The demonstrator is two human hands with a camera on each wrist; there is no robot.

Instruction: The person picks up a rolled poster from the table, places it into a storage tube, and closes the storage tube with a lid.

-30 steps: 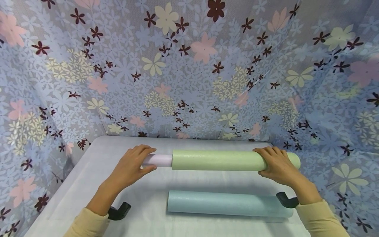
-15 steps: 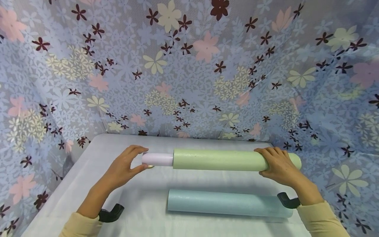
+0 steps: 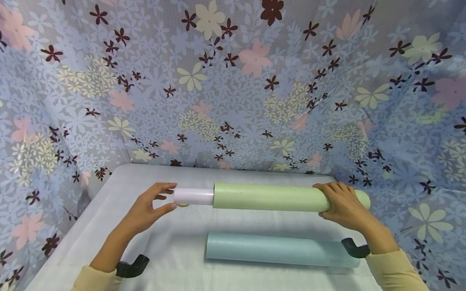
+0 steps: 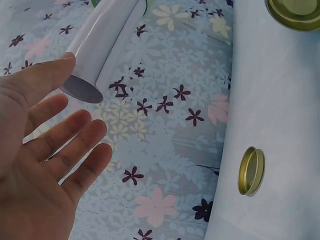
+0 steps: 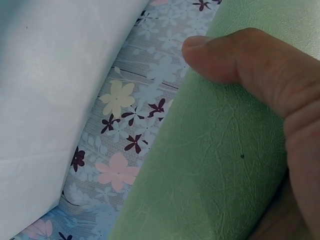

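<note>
over the far half of the white table (image 3: pixel 109 226), the green foam roll (image 3: pixel 265 197) is held level, lifted clear of the cloth, with a white inner tube (image 3: pixel 193 196) sticking out of its left end. the right hand (image 3: pixel 342 204) wraps over the roll near its right end, fingers curled across the top and thumb pressing the green skin (image 5: pixel 220 60), so that side carries the weight. the left hand (image 3: pixel 145 208) sits at the tube's open end with fingers spread and relaxed; in the left wrist view the index tip (image 4: pixel 55 70) meets or nearly meets the tube's rim (image 4: pixel 82 90), and the others hang apart, gripping nothing. judging by this, the step in hand is working the tube along the roll's bore. to do it well, the right hand should keep its clamp firm but not so hard that the foam pinches the tube, and hold the roll straight on its axis. the left hand would do better with the thumb and two fingers set round the tube's end, moving it in line with the roll rather than at an angle, since any tilt could bind it. a blue foam roll (image 3: pixel 280 249) lies on the table nearer the person, well below the working line, and a flowered curtain (image 3: pixel 233 81) hangs behind.
</note>
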